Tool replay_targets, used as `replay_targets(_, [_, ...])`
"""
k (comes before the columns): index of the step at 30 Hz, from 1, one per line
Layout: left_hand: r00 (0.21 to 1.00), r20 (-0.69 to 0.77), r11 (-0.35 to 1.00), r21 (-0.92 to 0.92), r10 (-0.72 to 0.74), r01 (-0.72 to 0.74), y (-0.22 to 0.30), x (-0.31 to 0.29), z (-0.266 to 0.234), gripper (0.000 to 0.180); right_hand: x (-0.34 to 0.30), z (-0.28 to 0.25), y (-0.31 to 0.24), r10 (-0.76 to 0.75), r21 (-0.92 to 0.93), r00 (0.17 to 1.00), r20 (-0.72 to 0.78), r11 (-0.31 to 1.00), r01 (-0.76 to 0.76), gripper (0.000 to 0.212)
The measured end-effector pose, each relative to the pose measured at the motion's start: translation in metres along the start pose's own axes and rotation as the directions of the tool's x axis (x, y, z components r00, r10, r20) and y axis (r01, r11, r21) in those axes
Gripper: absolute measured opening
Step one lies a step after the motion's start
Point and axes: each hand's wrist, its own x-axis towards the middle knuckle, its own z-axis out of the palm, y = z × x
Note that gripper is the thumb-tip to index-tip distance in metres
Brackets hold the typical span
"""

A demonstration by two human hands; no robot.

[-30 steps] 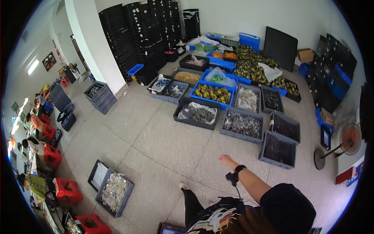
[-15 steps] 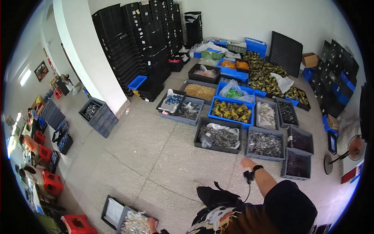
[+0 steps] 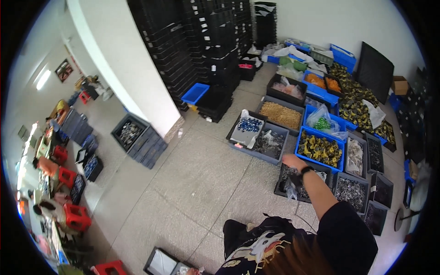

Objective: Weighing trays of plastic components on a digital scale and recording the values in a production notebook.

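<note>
My right hand (image 3: 293, 162) reaches forward with a dark band on its wrist. It is over the far left corner of a black bin (image 3: 278, 188) that holds dark small parts and clear plastic (image 3: 291, 189). Its fingers point down and away, so I cannot see what they grip. A blue bin (image 3: 321, 166) of yellow-and-black parts lies just beyond that hand. At the lower edge my left hand (image 3: 191, 272), mostly cut off, is closed at a grey bin (image 3: 180, 266) of pale pieces. Beside that bin is a black tray (image 3: 161, 262) with a white sheet.
Grey bins (image 3: 350, 191) of small parts stand at right. A grey bin (image 3: 281, 115) of tan pieces lies farther back. Tall black tray stacks (image 3: 208, 50) rise behind. Left are a pillar (image 3: 123, 59), stacked grey crates (image 3: 145, 149), red stools (image 3: 77, 217) and seated people.
My right hand has moved forward from the floor in front of the bins to over the black bin. The view has shifted, and less of my left hand and its bin shows.
</note>
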Motion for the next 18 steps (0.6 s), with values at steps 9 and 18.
replay_targets(9, [0.866, 0.351, 0.675, 0.543, 0.357, -0.499, 0.335, 0.229, 0.151, 0.017, 0.300, -0.208, -0.130, 0.033, 0.129, 0.989, -0.142, 0.992, -0.015, 0.026])
replay_targets(18, [0.595, 0.581, 0.144, 0.638, 0.555, -0.757, 0.606, 0.382, 0.328, 0.018, 0.514, -0.400, -0.193, -0.031, 0.102, 0.866, -0.498, 0.990, 0.094, 0.039])
